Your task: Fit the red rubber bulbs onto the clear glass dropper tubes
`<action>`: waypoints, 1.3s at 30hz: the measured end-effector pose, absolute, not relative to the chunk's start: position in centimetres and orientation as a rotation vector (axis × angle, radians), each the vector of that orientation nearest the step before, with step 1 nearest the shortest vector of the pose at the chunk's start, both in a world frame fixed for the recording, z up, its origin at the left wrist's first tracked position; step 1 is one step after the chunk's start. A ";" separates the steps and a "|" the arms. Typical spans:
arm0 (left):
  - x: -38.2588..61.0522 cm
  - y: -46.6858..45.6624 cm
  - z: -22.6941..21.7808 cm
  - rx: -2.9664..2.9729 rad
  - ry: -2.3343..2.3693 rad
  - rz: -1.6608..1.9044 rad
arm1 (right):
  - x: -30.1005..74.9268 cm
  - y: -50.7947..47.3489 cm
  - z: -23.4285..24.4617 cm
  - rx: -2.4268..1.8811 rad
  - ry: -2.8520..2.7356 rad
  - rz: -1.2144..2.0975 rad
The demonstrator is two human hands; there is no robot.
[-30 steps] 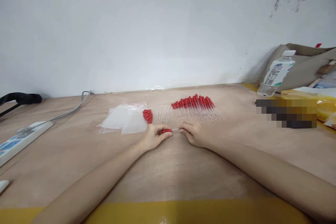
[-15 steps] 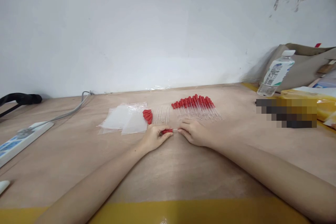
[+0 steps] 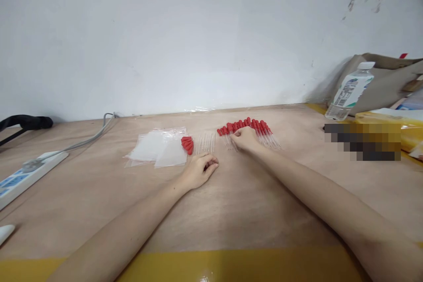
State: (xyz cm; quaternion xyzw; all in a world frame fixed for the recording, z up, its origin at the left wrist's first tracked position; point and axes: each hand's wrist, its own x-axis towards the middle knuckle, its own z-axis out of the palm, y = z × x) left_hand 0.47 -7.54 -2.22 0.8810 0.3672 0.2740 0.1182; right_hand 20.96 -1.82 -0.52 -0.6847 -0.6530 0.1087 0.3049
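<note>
My left hand (image 3: 201, 171) rests on the table with loosely curled fingers, the thumb a little apart and nothing seen between them. Just beyond it lie several thin clear glass tubes (image 3: 207, 142) and a small pile of red rubber bulbs (image 3: 187, 145). Over the row of red-capped droppers (image 3: 261, 128), my right hand (image 3: 245, 138) pinches a dropper (image 3: 230, 128) by its clear tube, partly hidden by the fingers. Its red bulb points toward the wall, like the others in the row. Clear plastic bags (image 3: 158, 146) lie in a stack left of the bulbs.
A white power strip (image 3: 33, 174) with a grey cable (image 3: 89, 141) lies at the left, below a black object (image 3: 29, 122). On the right are a water bottle (image 3: 350, 90), a grey bag (image 3: 390, 77) and a yellow package (image 3: 380, 119). A wall (image 3: 165, 44) closes the back.
My right hand has moved away from my left, up to the dropper row, taking the dropper with it. My left hand has let go of the red bulb and stayed nearly in place.
</note>
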 end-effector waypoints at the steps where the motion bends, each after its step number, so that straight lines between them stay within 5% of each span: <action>1: 0.4 -7.5 -2.2 2.574 1.069 0.798 | 20.5 -1.3 -0.6 -1.843 -1.704 0.278; 27: 0.4 -7.9 -2.5 2.707 1.042 0.868 | 15.6 -2.4 -0.2 -2.010 -1.886 0.147; 33: -1.7 -6.2 -0.9 2.662 1.485 1.236 | 18.6 -5.8 0.2 -1.898 -2.030 0.227; 39: -4.8 -4.1 -0.3 2.453 1.858 1.095 | 21.6 -8.4 -0.5 -1.756 -2.060 0.341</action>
